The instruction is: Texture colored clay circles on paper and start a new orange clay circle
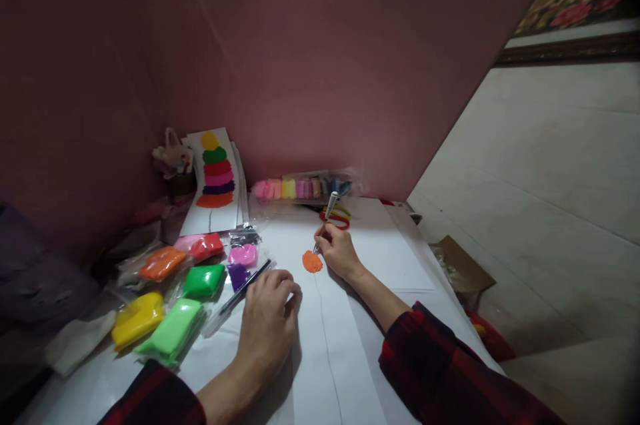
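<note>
My right hand (339,250) is closed in a pinch around a slim pen-like tool (331,206) with a white, dark-marked upper end. The tool's tip meets, or nearly meets, the edge of a flattened orange clay patch (312,261). This patch lies on a long white sheet of paper (333,351), at the top of a thin drawn line running down the sheet. Loosely bent, the fingers of my left hand (270,308) rest on the paper's left side with nothing visible in them. A dark pen (244,287) lies just left of that hand.
Packets of coloured clay, such as a yellow one (138,320) and a green one (204,281), cover the left side. A sheet with stacked colour bands (218,175) leans at the back. Red-and-yellow-handled scissors (336,218) and a clear pack of clay sticks (303,188) lie by the wall.
</note>
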